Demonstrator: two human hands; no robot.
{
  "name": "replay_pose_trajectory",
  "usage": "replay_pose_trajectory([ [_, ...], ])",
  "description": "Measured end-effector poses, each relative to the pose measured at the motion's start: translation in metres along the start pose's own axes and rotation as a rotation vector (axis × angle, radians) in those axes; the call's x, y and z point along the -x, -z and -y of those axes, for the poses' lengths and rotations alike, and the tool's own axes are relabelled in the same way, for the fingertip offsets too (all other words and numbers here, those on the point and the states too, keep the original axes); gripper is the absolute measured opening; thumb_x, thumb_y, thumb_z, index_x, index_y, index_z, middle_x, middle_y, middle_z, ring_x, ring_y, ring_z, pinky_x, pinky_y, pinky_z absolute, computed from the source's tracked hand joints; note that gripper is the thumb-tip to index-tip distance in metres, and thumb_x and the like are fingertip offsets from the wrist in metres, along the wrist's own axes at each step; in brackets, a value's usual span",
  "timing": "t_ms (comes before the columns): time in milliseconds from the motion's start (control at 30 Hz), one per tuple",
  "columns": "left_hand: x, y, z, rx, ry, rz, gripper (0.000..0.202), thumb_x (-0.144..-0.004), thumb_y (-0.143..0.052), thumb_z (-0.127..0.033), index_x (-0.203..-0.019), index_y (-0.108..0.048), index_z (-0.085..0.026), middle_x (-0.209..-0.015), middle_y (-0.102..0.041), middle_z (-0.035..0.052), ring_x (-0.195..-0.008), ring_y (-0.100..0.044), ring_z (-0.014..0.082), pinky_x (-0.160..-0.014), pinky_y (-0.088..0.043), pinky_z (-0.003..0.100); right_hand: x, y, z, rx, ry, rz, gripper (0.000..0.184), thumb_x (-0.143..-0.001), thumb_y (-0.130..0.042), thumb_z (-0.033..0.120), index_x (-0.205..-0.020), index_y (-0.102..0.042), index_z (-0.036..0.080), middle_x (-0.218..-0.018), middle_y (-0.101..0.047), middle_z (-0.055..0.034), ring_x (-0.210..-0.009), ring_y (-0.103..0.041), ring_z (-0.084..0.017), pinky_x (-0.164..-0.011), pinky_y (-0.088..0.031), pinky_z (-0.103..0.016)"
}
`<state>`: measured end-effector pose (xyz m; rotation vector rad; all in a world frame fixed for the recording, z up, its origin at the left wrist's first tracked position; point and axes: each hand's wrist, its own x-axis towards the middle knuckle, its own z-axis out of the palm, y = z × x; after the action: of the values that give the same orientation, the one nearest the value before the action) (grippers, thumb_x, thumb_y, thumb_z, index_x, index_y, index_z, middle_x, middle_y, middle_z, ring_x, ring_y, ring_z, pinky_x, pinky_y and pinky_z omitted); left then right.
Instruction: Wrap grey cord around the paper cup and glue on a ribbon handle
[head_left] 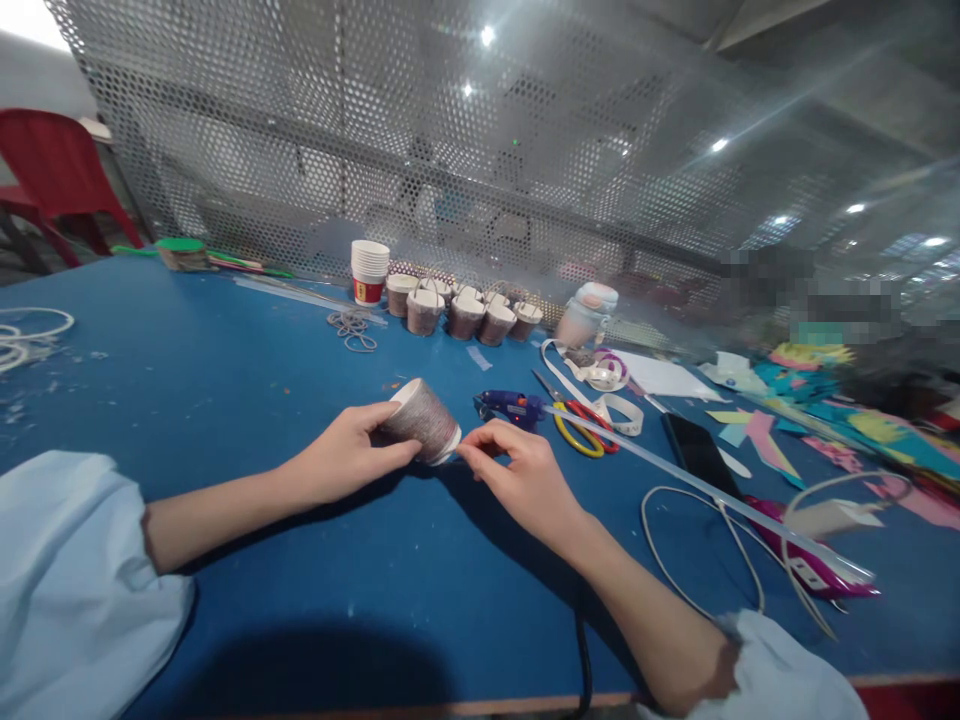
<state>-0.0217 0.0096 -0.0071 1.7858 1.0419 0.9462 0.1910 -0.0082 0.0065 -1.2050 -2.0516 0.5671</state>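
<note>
My left hand is wrapped around a paper cup covered in grey-brown yarn. The cup lies tilted, one white end toward the upper left and a white edge toward the lower right. At that lower right edge my right hand is closed in a pinch; whatever lies between thumb and forefinger is too small to make out. Just beyond the right hand is a blue glue gun with a long clear glue stick running out of it. Scissors with red and yellow handles lie beside it.
Several yarn-covered cups and a stack of paper cups stand at the back. A tangle of cord, a measuring tape, a phone, a pale jar, looped cable and coloured paper scraps lie around.
</note>
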Motion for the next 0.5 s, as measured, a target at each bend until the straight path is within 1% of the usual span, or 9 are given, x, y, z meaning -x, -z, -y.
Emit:
replay_pose_trajectory([
  [67, 0.000, 0.000, 0.000, 0.001, 0.009, -0.032, 0.028, -0.075, -0.061, -0.036, -0.090, -0.069, -0.014, -0.088, -0.072, 0.0034, -0.086, -0.065, 0.0233, -0.079, -0.050, 0.031, 0.002, 0.002, 0.004, 0.002, 0.037, 0.024, 0.016, -0.088, -0.057, 0.027, -0.074, -0.063, 0.020, -0.071, -0.063, -0.0022, -0.065, -0.058, -0.015, -0.064, -0.045, -0.027],
  [167, -0.001, 0.001, 0.001, 0.008, 0.043, -0.055, 0.031, -0.074, -0.061, -0.039, -0.090, -0.069, -0.013, -0.087, -0.071, 0.0044, -0.085, -0.064, 0.0237, -0.078, -0.050, 0.032, 0.005, 0.002, 0.007, 0.043, 0.148, 0.089, 0.015, -0.089, -0.055, 0.023, -0.080, -0.065, 0.018, -0.077, -0.064, -0.0036, -0.069, -0.058, -0.014, -0.067, -0.045, -0.027],
  [267, -0.002, 0.002, 0.004, 0.035, 0.054, -0.092, 0.032, -0.074, -0.063, -0.040, -0.091, -0.068, -0.013, -0.086, -0.071, 0.0050, -0.082, -0.063, 0.0225, -0.078, -0.050, 0.033, 0.009, 0.003, 0.009, 0.085, 0.196, 0.248, 0.016, -0.090, -0.053, 0.022, -0.087, -0.068, 0.018, -0.083, -0.066, -0.0052, -0.075, -0.060, -0.016, -0.070, -0.045, -0.027],
  [367, -0.004, 0.002, 0.007, 0.105, 0.079, -0.123, 0.030, -0.074, -0.064, -0.039, -0.090, -0.068, -0.013, -0.079, -0.070, 0.0043, -0.075, -0.063, 0.0197, -0.073, -0.050, 0.032, 0.012, 0.014, 0.014, 0.076, 0.178, 0.469, 0.018, -0.090, -0.053, 0.023, -0.094, -0.071, 0.021, -0.088, -0.068, -0.0048, -0.078, -0.062, -0.016, -0.073, -0.046, -0.027],
  [433, -0.005, 0.003, 0.007, 0.160, 0.094, -0.142, 0.028, -0.074, -0.064, -0.037, -0.087, -0.069, -0.013, -0.077, -0.070, 0.0042, -0.071, -0.062, 0.0183, -0.072, -0.050, 0.032, 0.012, 0.030, 0.015, 0.062, 0.129, 0.597, 0.018, -0.089, -0.056, 0.026, -0.097, -0.072, 0.022, -0.091, -0.069, -0.0042, -0.078, -0.063, -0.016, -0.072, -0.046, -0.026],
  [500, -0.007, 0.004, 0.008, 0.212, 0.097, -0.165, 0.027, -0.074, -0.065, -0.035, -0.088, -0.069, -0.013, -0.079, -0.071, 0.0046, -0.072, -0.063, 0.0181, -0.073, -0.051, 0.032, 0.012, 0.052, 0.011, 0.071, 0.037, 0.660, 0.018, -0.086, -0.059, 0.030, -0.091, -0.074, 0.022, -0.087, -0.071, -0.0034, -0.074, -0.063, -0.015, -0.068, -0.046, -0.025],
])
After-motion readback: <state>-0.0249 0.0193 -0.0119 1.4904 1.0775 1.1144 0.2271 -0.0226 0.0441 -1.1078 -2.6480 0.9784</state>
